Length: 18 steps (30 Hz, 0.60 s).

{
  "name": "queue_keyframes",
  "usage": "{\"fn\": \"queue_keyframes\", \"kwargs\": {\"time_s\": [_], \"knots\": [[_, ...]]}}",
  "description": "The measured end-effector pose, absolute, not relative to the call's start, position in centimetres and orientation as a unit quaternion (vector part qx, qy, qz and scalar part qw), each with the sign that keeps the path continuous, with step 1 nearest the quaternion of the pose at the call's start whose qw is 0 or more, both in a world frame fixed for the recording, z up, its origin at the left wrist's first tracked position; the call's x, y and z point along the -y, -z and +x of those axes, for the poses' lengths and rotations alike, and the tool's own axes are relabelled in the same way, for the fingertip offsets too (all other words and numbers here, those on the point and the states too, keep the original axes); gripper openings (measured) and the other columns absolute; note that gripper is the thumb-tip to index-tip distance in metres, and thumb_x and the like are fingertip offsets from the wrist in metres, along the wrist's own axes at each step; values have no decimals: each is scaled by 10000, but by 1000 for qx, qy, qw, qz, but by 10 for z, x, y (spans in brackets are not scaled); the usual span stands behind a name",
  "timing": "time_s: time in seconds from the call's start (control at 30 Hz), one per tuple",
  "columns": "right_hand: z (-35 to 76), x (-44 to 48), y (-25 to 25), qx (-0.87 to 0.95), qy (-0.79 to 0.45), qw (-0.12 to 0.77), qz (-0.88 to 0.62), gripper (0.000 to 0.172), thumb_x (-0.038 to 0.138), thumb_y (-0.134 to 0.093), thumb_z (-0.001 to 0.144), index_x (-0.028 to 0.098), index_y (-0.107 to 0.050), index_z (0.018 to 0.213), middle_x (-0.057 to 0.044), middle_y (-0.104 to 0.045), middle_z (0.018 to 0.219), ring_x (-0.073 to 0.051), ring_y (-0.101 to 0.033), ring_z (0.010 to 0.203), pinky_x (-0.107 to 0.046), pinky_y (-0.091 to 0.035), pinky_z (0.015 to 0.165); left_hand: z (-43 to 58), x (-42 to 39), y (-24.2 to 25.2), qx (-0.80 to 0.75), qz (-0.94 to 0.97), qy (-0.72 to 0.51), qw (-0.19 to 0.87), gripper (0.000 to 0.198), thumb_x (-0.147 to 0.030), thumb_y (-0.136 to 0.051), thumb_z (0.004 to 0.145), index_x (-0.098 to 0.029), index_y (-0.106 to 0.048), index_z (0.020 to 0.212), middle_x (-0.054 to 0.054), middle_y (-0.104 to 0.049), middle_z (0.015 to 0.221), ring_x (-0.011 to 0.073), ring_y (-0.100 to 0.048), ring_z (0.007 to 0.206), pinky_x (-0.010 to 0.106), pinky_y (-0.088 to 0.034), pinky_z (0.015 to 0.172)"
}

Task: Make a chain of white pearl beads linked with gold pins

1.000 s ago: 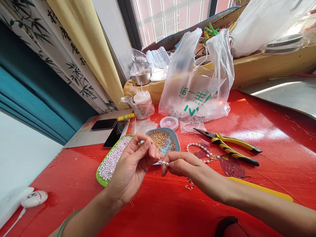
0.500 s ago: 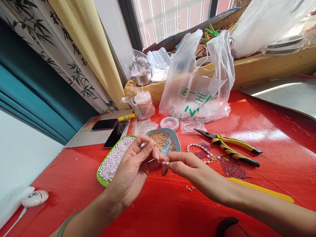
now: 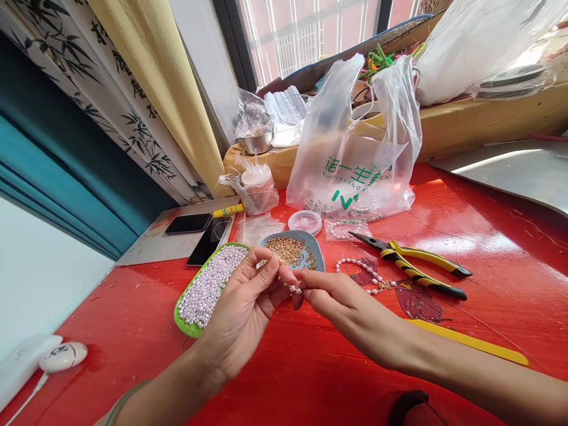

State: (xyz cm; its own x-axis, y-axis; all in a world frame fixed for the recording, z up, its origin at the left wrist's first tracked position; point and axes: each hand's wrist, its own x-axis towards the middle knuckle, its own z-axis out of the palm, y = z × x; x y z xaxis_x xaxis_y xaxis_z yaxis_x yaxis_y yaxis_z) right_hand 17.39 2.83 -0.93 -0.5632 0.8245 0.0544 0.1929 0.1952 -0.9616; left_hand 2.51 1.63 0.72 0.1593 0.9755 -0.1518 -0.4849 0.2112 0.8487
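Over the middle of the red table, my left hand pinches a short string of small pearl beads between thumb and fingers. My right hand meets it from the right, its thumb and fingertips closed on the other end of that string. Part of the strand is hidden behind the fingers. Just left of my left hand lies a green tray full of pearl beads. Behind the hands stands a grey-blue dish with gold beads.
Right of the hands lie a pearl bracelet, yellow-black pliers and a yellow strip. Behind are a clear round lid, a plastic bag and a wrapped cup. Phones lie at the left.
Both hands have shifted slightly, and the bead string now curves down between the fingertips. The small gold beads seen below my right hand earlier no longer show.
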Motion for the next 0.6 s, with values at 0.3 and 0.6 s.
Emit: {"fn": "queue_keyframes", "kwargs": {"time_s": [0.3,0.6], "knots": [[172,-33,15,754,-447,293,-382,193,156,-370,778,167,-551,712,15,-477,622,-122,-426,589,-215,-347,553,26,-15,-2,-379,310,-533,690,172,-95,-482,867,-152,-509,707,-2,-613,654,70,-585,678,181,-516,709],[172,-31,11,752,-461,300,-363,224,170,-322,778,171,-536,714,1,-516,678,-136,-466,643,-227,-391,600,30,-11,-1,-382,315,-540,681,190,-103,-453,888,-158,-507,716,3,-655,691,87,-622,699,200,-523,696]]}}
